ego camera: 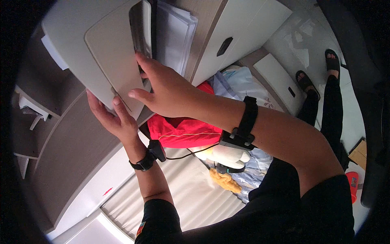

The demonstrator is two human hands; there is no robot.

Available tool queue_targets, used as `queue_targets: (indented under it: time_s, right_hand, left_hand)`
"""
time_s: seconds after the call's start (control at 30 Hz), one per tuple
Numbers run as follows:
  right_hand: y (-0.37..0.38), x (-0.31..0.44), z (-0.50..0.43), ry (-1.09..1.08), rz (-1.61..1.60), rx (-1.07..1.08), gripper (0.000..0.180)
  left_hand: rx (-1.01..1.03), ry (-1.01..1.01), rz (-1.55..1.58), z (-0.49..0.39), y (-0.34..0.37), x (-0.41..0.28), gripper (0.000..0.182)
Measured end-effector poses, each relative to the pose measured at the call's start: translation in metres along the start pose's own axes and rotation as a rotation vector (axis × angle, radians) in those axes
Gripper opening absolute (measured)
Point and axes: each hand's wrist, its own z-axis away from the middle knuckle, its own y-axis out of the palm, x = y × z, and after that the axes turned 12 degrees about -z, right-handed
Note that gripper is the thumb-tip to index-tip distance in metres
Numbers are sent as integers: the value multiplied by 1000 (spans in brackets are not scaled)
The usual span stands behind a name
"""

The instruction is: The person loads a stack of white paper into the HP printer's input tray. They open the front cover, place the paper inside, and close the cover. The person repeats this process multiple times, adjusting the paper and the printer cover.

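Observation:
A white and beige appliance casing (112, 45), possibly a printer, fills the upper left, with a rounded panel and a dark recess along one side. My left hand (114, 117) grips its near corner, thumb on the face and fingers at the outer edge. At the recess side is my right hand (155, 82), index fingertip against the rim and thumb apart over the panel; its other fingers are partly hidden, so its hold is unclear. Beside the recess lies a stack of white paper sheets (176, 36). Each wrist wears a black strap with a small device.
Curved brown shelving (76, 128) stands left. Below my forearms lie red fabric (186, 131), a white plush-like item (231, 154), a yellow braided piece (225, 180) and cream bedding (189, 183). A white cabinet door (240, 33) with a dark handle is upper right; a cable runs from the right wrist device.

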Motion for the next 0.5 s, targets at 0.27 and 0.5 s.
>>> queue_targets:
  time_s: [0.27, 0.5]
  right_hand:
    - [-10, -3, -17, 219, -189, -7, 53]
    - [0, 15, -18, 206, 27, -63, 56]
  left_hand:
    - [6, -174, 236, 12, 13, 2, 63]
    - [44, -126, 122, 4, 8, -3, 63]
